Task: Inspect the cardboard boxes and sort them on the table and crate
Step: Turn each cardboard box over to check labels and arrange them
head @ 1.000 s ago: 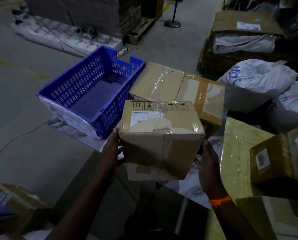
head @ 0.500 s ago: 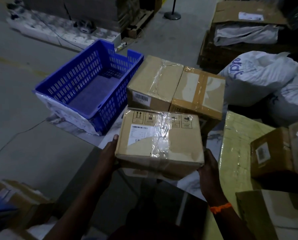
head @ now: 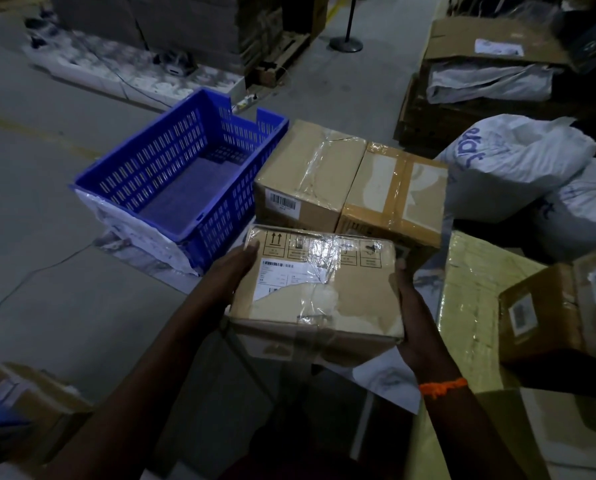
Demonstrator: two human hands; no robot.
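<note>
Held box (head: 319,289) sat btwn both hands over the near edge of the table (head: 386,377); couldn't tell if its bottom touched. It was just in front of 2 taped boxes, left one (head: 307,171) and right one (head: 396,192), and to the right of the blue crate (head: 158,157). Brown cardboard, top face tilted a bit toward cam. Wrinkled glossy clear tape ran across the middle. White label w/ barcodes on top left, its lower right part torn away. Row of printed handling symbols along the far edge, incl. up arrows. Paper was peeled in pale patches near the front. Left hand (head: 234,268) gripped the left side, thumb over the top far corner, other fingers hidden. Right hand (head: 414,317) gripped the right side, thumb at the far corner, fingers underneath not visible. Orange band (head: 443,388) on right wrist.
</note>
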